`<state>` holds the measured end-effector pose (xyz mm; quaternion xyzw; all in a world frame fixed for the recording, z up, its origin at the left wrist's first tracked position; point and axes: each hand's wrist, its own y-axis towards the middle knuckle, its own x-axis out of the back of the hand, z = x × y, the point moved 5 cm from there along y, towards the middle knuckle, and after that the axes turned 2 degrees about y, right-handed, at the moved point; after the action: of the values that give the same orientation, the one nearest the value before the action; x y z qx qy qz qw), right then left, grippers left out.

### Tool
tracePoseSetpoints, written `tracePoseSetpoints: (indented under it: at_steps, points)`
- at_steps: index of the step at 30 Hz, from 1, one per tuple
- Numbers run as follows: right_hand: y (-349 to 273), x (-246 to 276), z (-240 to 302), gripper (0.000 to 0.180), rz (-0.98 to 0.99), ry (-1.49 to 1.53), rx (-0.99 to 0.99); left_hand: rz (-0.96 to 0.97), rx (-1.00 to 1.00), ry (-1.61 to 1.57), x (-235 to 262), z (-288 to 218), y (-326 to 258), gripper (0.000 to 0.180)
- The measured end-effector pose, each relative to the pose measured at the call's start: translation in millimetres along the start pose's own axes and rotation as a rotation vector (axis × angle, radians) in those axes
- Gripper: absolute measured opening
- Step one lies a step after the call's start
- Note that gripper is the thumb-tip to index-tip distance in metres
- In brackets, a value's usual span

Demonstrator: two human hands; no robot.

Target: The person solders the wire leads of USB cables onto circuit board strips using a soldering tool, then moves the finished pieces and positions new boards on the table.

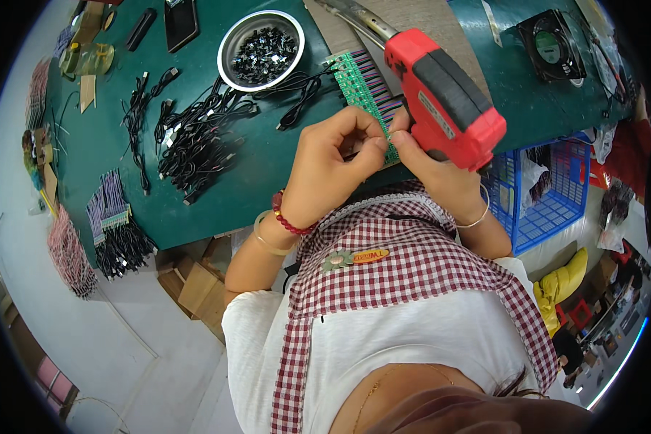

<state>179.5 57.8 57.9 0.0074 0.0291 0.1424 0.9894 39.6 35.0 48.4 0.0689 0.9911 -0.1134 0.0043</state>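
A green strip of small circuit boards point(359, 85) lies in front of me, with a row of dark and purple wires along its right side. At its near end, my left hand point(336, 163) is closed, thumb and index finger pinched together; whatever sits between them is hidden. My right hand point(432, 168) grips the same end of the strip between thumb and finger. A red and black gun-shaped tool point(441, 94) with a metal nose overlaps that hand, covering part of it. Whether the hand also supports the tool, I cannot tell.
On the green table point(267, 170) stands a metal bowl point(223, 58) of small black connectors. Bundles of black cables point(195, 145) lie to the left; wired boards point(116, 224) hang over the edge. A fan point(551, 47) is at the far right, a blue crate point(550, 217) below.
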Motion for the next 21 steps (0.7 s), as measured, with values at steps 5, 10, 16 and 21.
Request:
tracePoseSetpoints:
  at_steps: [5, 10, 16, 21]
  points:
    - [5.2, 3.5, -4.2, 0.019, -0.066, 0.03, -0.064, -0.175, -0.204, 0.272, 7.2, -10.2, 2.2, 0.006]
    - [6.5, 3.8, -7.2, 0.032, -0.064, 0.09, -0.167, -0.276, -0.399, 0.434, 7.5, -16.2, 1.2, 0.008]
    - [12.0, 3.4, -15.1, 0.034, -0.07, 0.183, -0.22, -0.301, -0.436, 0.513, 5.2, -19.9, 2.5, 0.009]
    - [14.1, 8.4, -19.7, 0.023, -0.086, 0.247, -0.241, -0.33, -0.487, 0.675, 15.1, -22.4, 11.5, 0.009]
